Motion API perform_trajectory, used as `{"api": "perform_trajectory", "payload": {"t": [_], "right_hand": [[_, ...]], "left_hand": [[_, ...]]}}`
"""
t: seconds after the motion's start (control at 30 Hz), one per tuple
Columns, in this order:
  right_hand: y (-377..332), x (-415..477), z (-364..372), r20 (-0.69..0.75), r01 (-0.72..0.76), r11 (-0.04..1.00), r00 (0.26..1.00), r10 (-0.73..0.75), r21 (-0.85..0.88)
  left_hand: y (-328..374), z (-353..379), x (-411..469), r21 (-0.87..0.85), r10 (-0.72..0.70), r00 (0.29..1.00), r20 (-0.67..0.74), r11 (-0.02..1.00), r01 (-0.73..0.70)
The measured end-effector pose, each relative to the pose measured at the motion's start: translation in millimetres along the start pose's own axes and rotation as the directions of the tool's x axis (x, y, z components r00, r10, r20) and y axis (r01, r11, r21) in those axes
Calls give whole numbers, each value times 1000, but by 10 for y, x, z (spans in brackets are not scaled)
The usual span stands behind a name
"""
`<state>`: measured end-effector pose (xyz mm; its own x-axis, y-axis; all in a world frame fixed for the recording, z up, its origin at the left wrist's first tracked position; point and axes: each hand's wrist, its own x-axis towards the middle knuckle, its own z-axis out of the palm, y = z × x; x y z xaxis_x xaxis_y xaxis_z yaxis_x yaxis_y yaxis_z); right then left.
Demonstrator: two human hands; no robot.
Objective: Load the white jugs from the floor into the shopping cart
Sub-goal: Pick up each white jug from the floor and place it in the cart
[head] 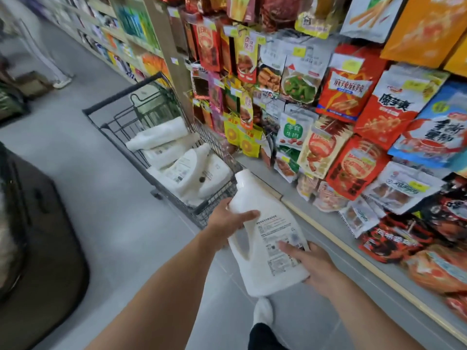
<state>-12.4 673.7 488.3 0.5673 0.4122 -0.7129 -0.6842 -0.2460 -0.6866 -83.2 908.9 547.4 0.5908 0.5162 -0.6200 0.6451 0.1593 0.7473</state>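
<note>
I hold a white jug [262, 238] with a printed label in front of me, cap pointing away toward the cart. My left hand [226, 222] grips its neck and shoulder from the left. My right hand [314, 265] holds its base and label side from the right. The dark wire shopping cart [126, 93] stands just beyond the jug, against the shelf. Several white jugs [187, 168] lie piled inside its basket. No jug on the floor is in view.
Hanging snack packets [348, 102] fill the rack on the right, with a low shelf edge [328, 233] below. A dark bag or case [43, 238] sits at left. Another person's legs [50, 64] stand far up the grey aisle. My white shoe [263, 311] is below the jug.
</note>
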Motion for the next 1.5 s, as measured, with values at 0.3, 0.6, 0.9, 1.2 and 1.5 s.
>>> {"api": "perform_trajectory", "payload": {"t": [0.3,0.6,0.9,1.2,1.5], "right_hand": [[-722,883,799,81,1,1000,997,-1,-3],[-1120,1656,1722,25,-49,998,999,48,30],[-1219,2491,3029,-132,-75,975,986,105,208],[-1210,3081,4122,-254,-139,930,939,233,340],[-1126,3334,4859,-279,-174,911,916,289,373]], "left_hand": [[672,-716,1013,39,43,996,-83,998,-39],[1057,-1439,2107,174,45,996,-73,984,-31],[1464,-2385,3398,360,51,994,95,929,-82],[1812,-2911,4355,537,-5,947,322,825,-179],[1642,-3219,4952,676,-144,896,421,708,-203]]}}
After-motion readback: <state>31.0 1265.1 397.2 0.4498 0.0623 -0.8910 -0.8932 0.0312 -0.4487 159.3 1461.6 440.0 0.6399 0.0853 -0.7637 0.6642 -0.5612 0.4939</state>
